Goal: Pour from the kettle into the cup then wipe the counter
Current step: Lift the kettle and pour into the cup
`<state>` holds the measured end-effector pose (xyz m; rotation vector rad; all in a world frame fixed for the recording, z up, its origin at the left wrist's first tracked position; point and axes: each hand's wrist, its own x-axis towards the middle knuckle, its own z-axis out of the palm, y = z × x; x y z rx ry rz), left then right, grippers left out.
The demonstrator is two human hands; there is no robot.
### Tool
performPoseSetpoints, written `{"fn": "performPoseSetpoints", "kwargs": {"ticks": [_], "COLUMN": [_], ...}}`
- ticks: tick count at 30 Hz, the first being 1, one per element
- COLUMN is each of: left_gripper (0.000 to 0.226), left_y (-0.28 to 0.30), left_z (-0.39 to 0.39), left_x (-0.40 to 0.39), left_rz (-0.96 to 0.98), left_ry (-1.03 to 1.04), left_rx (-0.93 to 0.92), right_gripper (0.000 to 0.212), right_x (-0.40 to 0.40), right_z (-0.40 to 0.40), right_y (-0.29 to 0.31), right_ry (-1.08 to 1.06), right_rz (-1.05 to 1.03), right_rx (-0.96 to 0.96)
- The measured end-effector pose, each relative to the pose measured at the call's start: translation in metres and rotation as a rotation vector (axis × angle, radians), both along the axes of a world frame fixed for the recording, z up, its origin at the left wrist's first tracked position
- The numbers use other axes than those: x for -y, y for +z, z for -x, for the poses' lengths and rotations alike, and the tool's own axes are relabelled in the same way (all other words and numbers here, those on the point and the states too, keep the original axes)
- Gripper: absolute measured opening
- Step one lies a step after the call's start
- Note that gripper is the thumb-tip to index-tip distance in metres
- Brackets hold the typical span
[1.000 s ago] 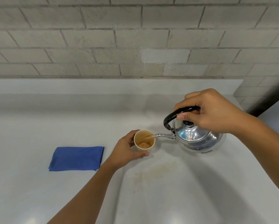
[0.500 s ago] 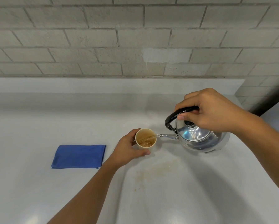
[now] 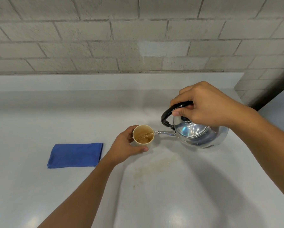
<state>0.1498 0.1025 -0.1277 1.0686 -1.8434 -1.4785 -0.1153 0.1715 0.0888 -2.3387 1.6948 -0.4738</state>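
Two bare hands are at work on the pale grey counter (image 3: 39, 186). Nearest you, a faint brownish stain (image 3: 156, 168) marks the surface toward the front edge. Beyond it, your left hand (image 3: 124, 147) wraps around the small tan paper cup (image 3: 143, 135), which stands mid-counter. A folded blue cloth (image 3: 75, 155) lies flat, well apart toward the left edge. Farther right, your right hand (image 3: 207, 106) grips the black handle of the shiny round metal kettle (image 3: 198, 134), tilted, its spout at the cup's rim, a stream running in.
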Motion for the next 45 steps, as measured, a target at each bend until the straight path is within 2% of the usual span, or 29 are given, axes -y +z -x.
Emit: {"fn": "performPoseSetpoints", "kwargs": {"ticks": [37,45], "left_gripper": [0.082,0.085], "left_y": [0.001,0.0], "left_z": [0.0,0.0], "left_x": [-0.001,-0.001], "left_rz": [0.01,0.004], "left_ry": [0.012,0.011], "left_rx": [0.012,0.027], "right_gripper": [0.009,0.009], "right_x": [0.007,0.005], "right_z": [-0.009,-0.003], "right_y": [0.018,0.013], "right_ry": [0.038,0.005], "right_rz": [0.011,0.009], "right_rx": [-0.159,-0.068]}}
